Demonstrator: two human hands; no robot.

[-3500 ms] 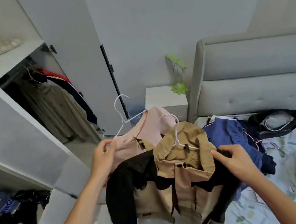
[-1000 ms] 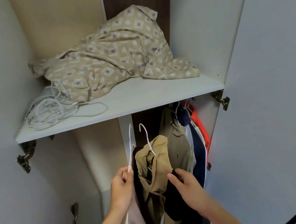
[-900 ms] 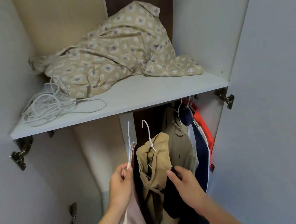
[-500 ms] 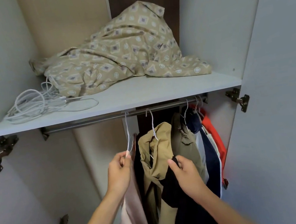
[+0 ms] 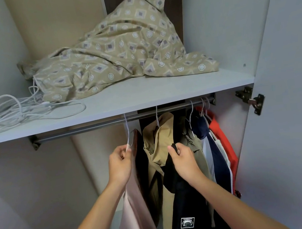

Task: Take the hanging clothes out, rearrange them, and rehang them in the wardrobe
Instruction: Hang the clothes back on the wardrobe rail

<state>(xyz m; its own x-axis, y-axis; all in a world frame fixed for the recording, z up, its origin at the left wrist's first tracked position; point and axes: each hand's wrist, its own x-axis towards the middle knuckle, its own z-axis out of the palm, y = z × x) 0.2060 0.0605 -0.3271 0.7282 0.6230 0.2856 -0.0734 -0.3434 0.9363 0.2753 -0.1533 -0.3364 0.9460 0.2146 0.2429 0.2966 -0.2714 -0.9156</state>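
Inside the open wardrobe, a metal hanging rail [image 5: 90, 129] runs just beneath the upper shelf [image 5: 144, 98]. The left hand [image 5: 119, 163] pinches the neck of a white wire hanger [image 5: 127, 131] between thumb and curled fingers; that hanger's hook reaches up to the rail, and a pale pink garment [image 5: 134, 208] hangs from it. The right hand [image 5: 183, 161] has its grip closed round a fold of black fabric at the shoulder of a tan and black jacket [image 5: 160, 151], which hangs on a second white hanger [image 5: 157, 118] hooked at the rail. To the right of it on the rail hang an olive garment [image 5: 196, 146], a navy garment with a white stripe [image 5: 216, 159] and an orange-red garment [image 5: 224, 141], close together. A white label patch [image 5: 188, 223] shows low on the black fabric. On the shelf lie a crumpled beige patterned cloth [image 5: 118, 47] and, at its left, a loose bundle of white wire hangers [image 5: 15, 111]. A door hinge [image 5: 252, 100] is visible at the right.
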